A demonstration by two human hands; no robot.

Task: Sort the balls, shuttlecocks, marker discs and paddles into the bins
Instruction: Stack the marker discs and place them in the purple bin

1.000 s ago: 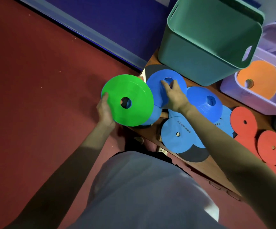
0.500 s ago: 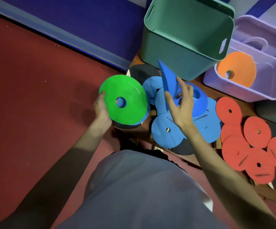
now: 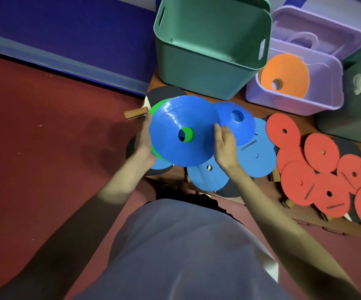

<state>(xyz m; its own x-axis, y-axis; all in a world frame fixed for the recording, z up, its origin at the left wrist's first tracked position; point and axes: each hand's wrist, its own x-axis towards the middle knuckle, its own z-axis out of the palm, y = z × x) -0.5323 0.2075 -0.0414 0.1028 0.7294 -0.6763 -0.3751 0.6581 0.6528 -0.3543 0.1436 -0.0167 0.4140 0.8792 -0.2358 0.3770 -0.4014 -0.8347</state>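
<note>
Over the low wooden shelf [image 3: 235,93], the person is stacking marker discs: a blue disc [image 3: 181,131] is sitting on a green disc [image 3: 154,149], whose colour is showing through the centre hole. The left hand [image 3: 143,137] is gripping the stack's left rim; the right hand [image 3: 224,144] is touching the other edge with relaxed fingers, though the exact contact is hard to judge. Next, the stack is probably heading for the purple bin [image 3: 294,105], where an orange disc [image 3: 285,74] is lying.
</note>
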